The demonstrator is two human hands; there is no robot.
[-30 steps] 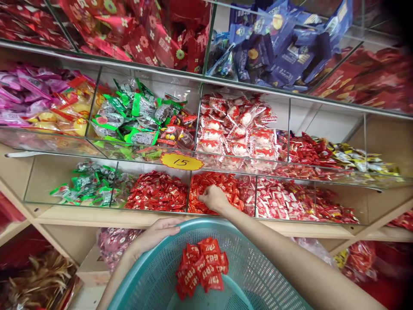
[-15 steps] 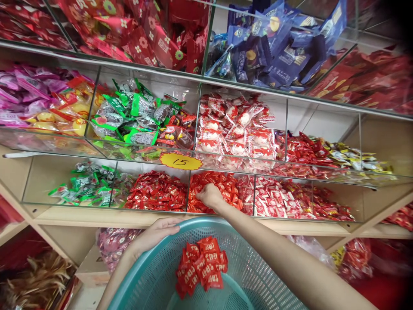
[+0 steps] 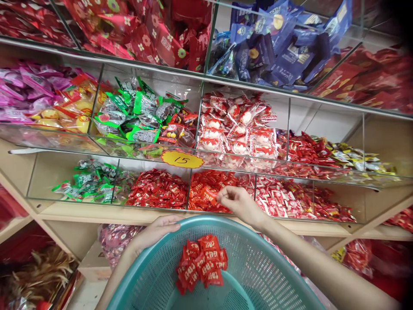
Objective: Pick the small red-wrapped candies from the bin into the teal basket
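Observation:
My left hand (image 3: 158, 232) grips the rim of a teal plastic basket (image 3: 274, 267), its fingers lying over the edge. Inside the basket sits a small heap of red wrapped candies (image 3: 203, 262) with pale lettering. My right hand (image 3: 240, 204) is just in front of the lowest shelf, above the basket's far rim. Its fingers are curled together, and whatever they hold, if anything, is hidden. Close to its fingertips lies a compartment of red-orange candy packets (image 3: 204, 191). Darker red candies (image 3: 158, 187) fill the compartment to the left of it.
Clear dividers split the shelves. White-and-red candies (image 3: 277, 198) lie right of my right hand. Above hang a yellow price tag (image 3: 182, 159) marked 15 and a shelf of green packets (image 3: 142, 112). Blue packets (image 3: 287, 51) fill the top. A cardboard box (image 3: 95, 260) stands below.
My right hand has drawn back out of the red-orange candy compartment and moved right, toward me. My left hand stays on the basket rim, and the heap inside looks the same.

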